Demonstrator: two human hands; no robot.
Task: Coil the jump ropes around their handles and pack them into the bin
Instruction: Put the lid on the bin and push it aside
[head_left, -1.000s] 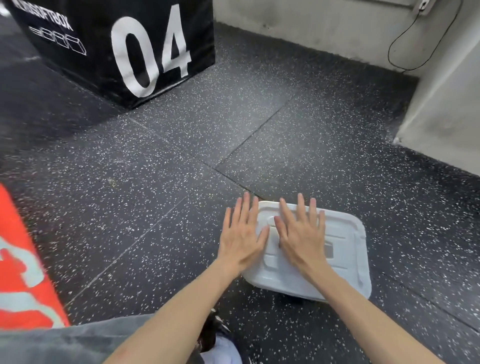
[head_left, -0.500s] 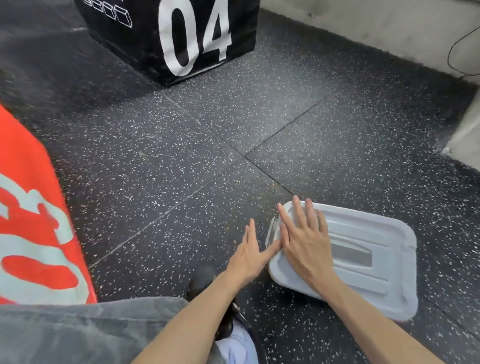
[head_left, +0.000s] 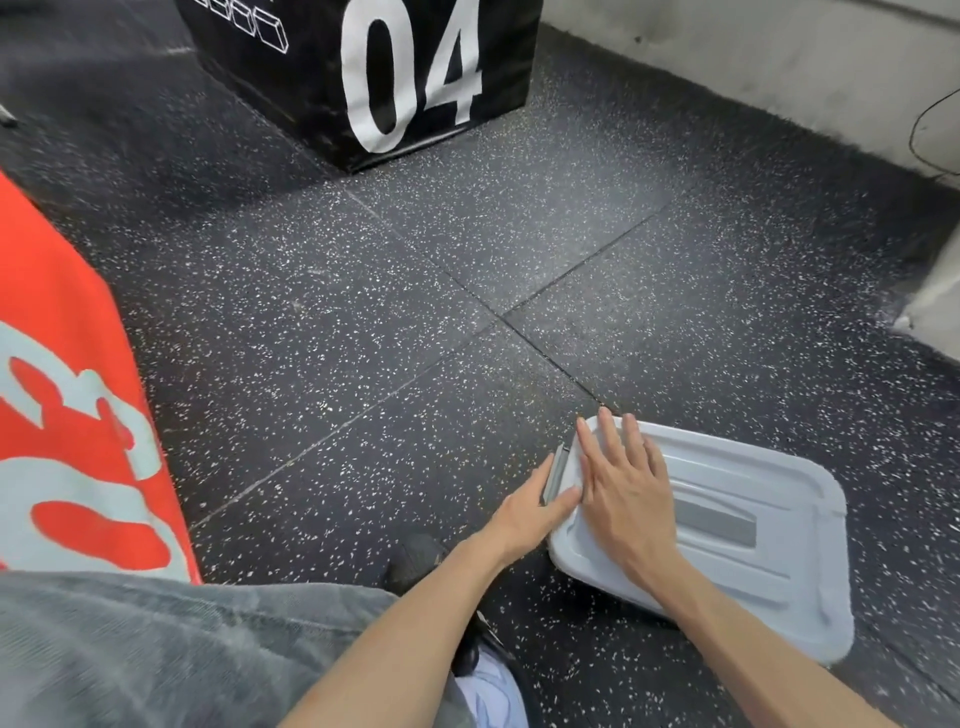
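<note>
A pale grey plastic bin (head_left: 737, 525) sits on the speckled black floor at lower right, its lid on top. My right hand (head_left: 621, 488) lies flat on the left part of the lid with straight fingers. My left hand (head_left: 535, 506) is at the bin's left end, its thumb on the lid's edge and its fingers beside a grey latch (head_left: 557, 472) that stands out from the end. No jump rope shows; the lid hides the bin's inside.
A black box marked 04 (head_left: 363, 67) stands at the far middle. An orange box with pale lettering (head_left: 67, 395) rises at the left. A concrete wall (head_left: 753, 57) with a black cable runs along the back right. My grey-trousered leg and shoe fill the bottom.
My left hand has come off the lid's top and gone to the bin's left end by the latch. My right hand stays flat on the lid. The view has swung left.
</note>
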